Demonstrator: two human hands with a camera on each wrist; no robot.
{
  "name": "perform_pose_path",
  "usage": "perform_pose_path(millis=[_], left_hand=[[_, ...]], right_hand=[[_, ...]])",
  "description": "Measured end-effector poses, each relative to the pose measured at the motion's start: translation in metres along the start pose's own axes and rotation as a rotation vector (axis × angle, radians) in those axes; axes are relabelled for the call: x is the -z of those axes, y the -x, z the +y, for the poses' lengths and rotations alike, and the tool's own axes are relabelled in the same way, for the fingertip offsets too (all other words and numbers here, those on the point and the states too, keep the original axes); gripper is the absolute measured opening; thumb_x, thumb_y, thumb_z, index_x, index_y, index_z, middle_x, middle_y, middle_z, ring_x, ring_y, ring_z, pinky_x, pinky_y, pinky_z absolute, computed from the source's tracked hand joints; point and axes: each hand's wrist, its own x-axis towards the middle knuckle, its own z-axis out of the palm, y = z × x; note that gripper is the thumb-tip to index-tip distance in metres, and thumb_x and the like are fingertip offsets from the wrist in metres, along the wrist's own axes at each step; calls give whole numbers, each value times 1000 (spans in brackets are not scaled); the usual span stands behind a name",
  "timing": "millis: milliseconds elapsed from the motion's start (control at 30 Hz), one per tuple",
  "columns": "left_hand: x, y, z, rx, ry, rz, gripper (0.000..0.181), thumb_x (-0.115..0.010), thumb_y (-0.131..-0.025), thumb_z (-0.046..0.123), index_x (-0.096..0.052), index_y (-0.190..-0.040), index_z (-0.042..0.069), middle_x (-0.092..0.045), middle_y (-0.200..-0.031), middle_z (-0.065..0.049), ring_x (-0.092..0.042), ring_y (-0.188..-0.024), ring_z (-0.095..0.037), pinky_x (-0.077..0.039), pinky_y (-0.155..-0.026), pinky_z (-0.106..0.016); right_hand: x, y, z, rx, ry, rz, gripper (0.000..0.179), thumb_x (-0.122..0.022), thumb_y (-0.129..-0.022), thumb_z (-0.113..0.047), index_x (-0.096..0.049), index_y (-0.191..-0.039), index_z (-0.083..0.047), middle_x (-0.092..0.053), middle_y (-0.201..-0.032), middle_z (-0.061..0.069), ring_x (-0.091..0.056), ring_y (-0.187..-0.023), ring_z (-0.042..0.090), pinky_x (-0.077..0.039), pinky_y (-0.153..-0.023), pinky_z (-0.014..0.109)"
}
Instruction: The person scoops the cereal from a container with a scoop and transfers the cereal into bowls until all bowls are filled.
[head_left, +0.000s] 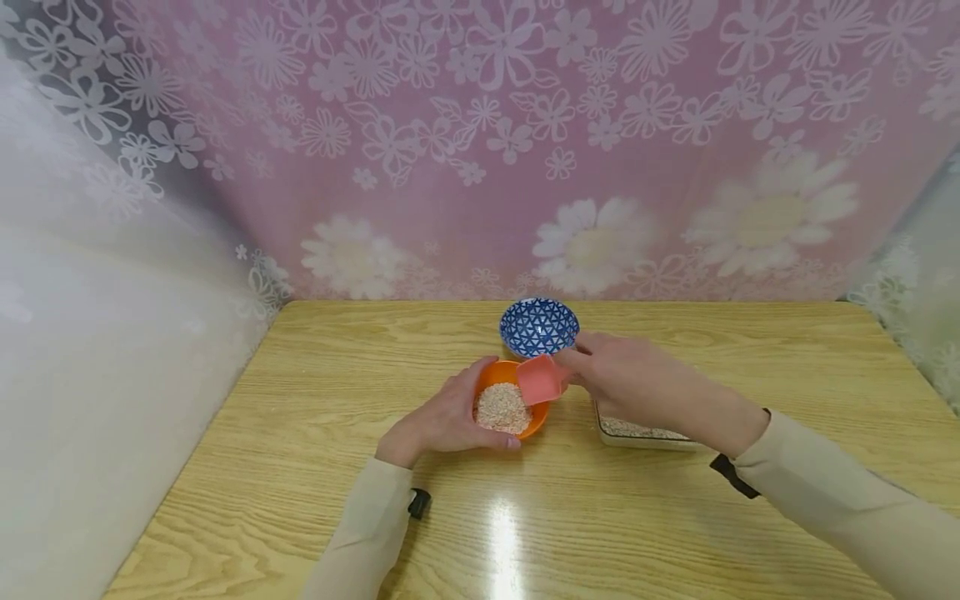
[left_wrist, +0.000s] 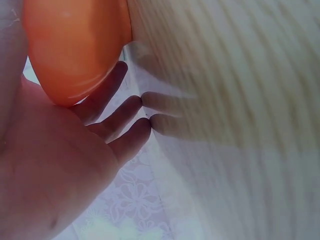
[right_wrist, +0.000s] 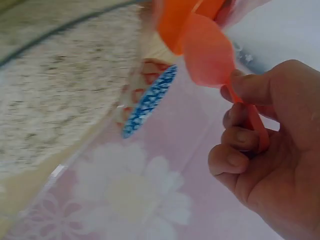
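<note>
My left hand (head_left: 453,412) grips an orange bowl (head_left: 538,421) from its left side, thumb along the near rim and fingers at the far rim. Pale oat-like flakes (head_left: 502,408) lie inside it. From the left wrist view, the bowl's outer wall (left_wrist: 75,45) fills the top, with three fingertips low by the table. My right hand (head_left: 626,375) holds a pink scoop (head_left: 542,379) by its handle (right_wrist: 256,127). The scoop's cup overlaps the bowl's right rim, tilted over the flakes. Its inside is hidden in the head view.
A blue-and-white patterned bowl (head_left: 538,327) stands just behind the orange one. Under my right forearm sits a rectangular container (head_left: 645,442) of similar flakes, partly covered by the hand. The wooden table (head_left: 337,358) ends at a pink flowered curtain (head_left: 465,208).
</note>
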Motion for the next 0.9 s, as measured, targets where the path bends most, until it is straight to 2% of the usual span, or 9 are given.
perform_pose_path(millis=[100,200,333,467,600,733,900], left_hand=[[1,1,1,-2,1,-3,123,-85,-74,59,-13,-166,21,-29,-167,-5,-32,-151,-32,-34,-121,-59],[2,3,1,1,6,-4,123,-85,-74,59,-12,-166,21,-28,-168,-5,-31,-152,-33,-34,-121,-60],[1,4,2,-1,13,-4,123,-85,-74,59,-12,-166,21,-26,-169,-5,-30,-153,-33,-33,-121,-61],[0,4,1,-9,14,-8,125,-85,-74,59,-10,-166,21,-26,-168,-6,-32,-151,-31,-33,-121,-59],[1,4,2,0,5,3,125,-84,-74,61,-9,-166,23,-29,-163,-10,-37,-145,-32,-39,-116,-60],[1,4,7,-2,-11,59,120,-81,-75,64,-11,-166,30,-28,-162,-10,-36,-144,-33,-44,-110,-63],[1,4,20,-62,-11,165,108,-79,-77,64,-17,-163,40,-26,-164,-2,-35,-147,-30,-43,-112,-62]], right_hand=[[-11,9,11,-17,-95,82,21,-70,-96,-11,-68,-117,-14,-49,-77,-6,-37,-63,7,-35,-57,21],[-22,17,21,-19,-168,146,22,-70,-97,-12,-69,-119,-12,-53,-81,-8,-39,-66,4,-36,-60,20],[-28,29,30,-69,-316,157,19,-69,-98,-12,-68,-117,-13,-65,-92,-8,-47,-73,3,-43,-63,22],[-31,42,38,-130,-464,155,22,-67,-99,-13,-67,-121,-14,-70,-99,-6,-52,-73,1,-46,-64,23],[-33,57,45,-163,-533,194,24,-68,-99,-11,-66,-122,-17,-69,-92,-4,-49,-66,-1,-43,-60,22],[-32,71,52,-185,-578,242,26,-68,-98,-8,-67,-121,-20,-66,-85,-5,-48,-62,0,-42,-56,22],[-33,91,61,-253,-633,253,28,-66,-99,-7,-66,-124,-20,-67,-87,-3,-55,-61,5,-45,-55,24]])
